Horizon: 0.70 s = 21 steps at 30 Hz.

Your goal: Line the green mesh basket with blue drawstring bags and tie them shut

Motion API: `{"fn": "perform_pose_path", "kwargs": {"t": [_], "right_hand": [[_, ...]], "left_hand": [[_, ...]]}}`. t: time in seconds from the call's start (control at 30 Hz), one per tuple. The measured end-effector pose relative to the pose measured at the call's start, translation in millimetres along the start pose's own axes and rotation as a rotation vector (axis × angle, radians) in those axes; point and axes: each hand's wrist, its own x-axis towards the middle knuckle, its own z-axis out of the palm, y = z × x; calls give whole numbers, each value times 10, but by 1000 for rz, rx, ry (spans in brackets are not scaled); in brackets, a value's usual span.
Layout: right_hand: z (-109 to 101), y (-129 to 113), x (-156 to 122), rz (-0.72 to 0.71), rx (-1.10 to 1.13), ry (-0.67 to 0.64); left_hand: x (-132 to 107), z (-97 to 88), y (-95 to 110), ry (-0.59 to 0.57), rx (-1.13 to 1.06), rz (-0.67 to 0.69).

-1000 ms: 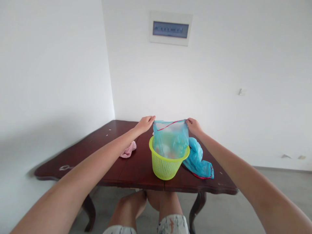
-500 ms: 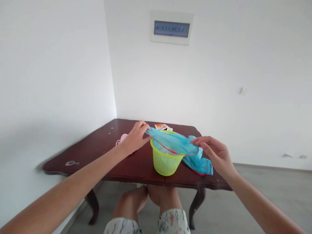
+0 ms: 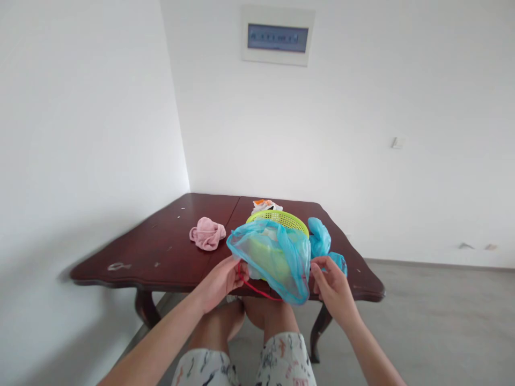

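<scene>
The left hand (image 3: 223,281) pinches the blue bag (image 3: 277,262) at its near left edge, a red drawstring (image 3: 257,290) running across its fingers. The right hand (image 3: 330,284) has its fingers drawn together on the bag's right edge. The bag drapes over the near side of a yellow-green basket (image 3: 281,217) on the dark counter (image 3: 177,252). A pink cloth (image 3: 208,234) lies left of the basket, a second blue bag (image 3: 319,238) just right, and a white-and-orange bundle (image 3: 266,206) behind.
</scene>
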Motion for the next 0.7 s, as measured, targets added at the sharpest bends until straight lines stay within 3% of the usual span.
{"fn": "perform_pose_path", "kwargs": {"t": [0.1, 0.23, 0.37, 0.43, 0.57, 0.7], "right_hand": [[47, -157, 166, -153, -234, 49], [109, -222, 419, -255, -499, -45], [247, -200, 791, -397, -732, 10], [350, -227, 1051, -377, -881, 12], [570, -287, 1579, -189, -993, -233], [689, -265, 1804, -210, -938, -412]], "left_hand": [[-17, 5, -119, 63, 43, 90], [-144, -68, -159, 121, -22, 139], [-291, -72, -202, 117, -139, 108], [-306, -4, -219, 82, -162, 77], [-207, 171, -215, 95, -118, 75], [-73, 276, -179, 88, -108, 37]]}}
